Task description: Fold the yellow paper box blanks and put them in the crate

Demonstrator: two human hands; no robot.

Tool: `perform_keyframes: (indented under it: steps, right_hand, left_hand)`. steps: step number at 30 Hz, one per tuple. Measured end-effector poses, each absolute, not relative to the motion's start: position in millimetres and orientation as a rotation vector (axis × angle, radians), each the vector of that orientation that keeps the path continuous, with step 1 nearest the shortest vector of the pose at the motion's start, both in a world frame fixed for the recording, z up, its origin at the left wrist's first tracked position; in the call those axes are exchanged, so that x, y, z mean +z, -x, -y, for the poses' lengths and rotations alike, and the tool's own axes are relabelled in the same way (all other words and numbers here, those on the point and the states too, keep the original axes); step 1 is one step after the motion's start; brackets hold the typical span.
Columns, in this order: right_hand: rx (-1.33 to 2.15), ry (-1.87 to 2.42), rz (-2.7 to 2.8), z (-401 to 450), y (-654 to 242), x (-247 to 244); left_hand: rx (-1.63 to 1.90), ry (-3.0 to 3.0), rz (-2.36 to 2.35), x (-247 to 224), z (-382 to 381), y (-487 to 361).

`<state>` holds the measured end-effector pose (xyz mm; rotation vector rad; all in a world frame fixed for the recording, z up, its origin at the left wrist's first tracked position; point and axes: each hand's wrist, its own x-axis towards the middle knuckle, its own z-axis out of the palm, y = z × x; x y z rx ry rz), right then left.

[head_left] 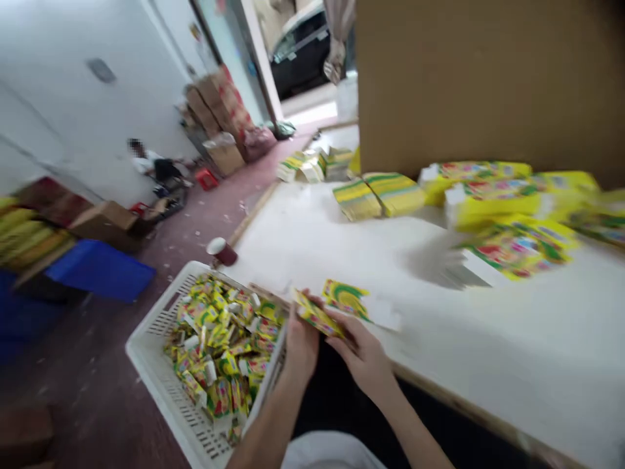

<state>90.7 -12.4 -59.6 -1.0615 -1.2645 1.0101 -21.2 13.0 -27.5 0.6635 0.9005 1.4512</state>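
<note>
Between my two hands, over the table's near edge, is a small yellow carton with a printed face. My left hand closes on its left end, and my right hand grips its right end with the fingers bent round it. Just beyond them a flat yellow and green carton lies on the white table, with a white piece beside it. To the left of my left hand stands a white plastic basket filled with many small yellow packets.
A dark red mug stands at the table's left edge. Yellow carton stacks lie at the right before a big brown cardboard box. A person sits low by the far wall, near piled boxes.
</note>
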Motion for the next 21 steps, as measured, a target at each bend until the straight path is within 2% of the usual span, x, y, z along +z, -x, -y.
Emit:
perform_keyframes:
  steps: [6, 11, 14, 17, 19, 21]
  right_hand:
    - [0.705, 1.02, 1.356, -2, -107, -75]
    - [0.234, 1.137, 1.599, 4, -132, -66]
    - [0.073, 1.092, 1.768, 15, -135, -51]
    - [0.105, 0.992, 1.803, 27, -130, -37]
    - [0.157, 1.044, 1.658, 32, -129, -36]
    - [0.349, 1.14, 1.403, 33, -129, -41]
  left_hand:
    - [1.45, -0.95, -1.055, -34, -18, 36]
    - [1.517, -1.503, -1.245, 11, -2, 61]
    - [1.033, -1.955, -1.323, 34, 2, 64]
    - [0.532, -2.068, -1.188, 33, -2, 53]
    - [0.473, -2.038, -1.181, 23, -4, 44]
    - [0.504, -2.024, -1.218, 11, -2, 36]
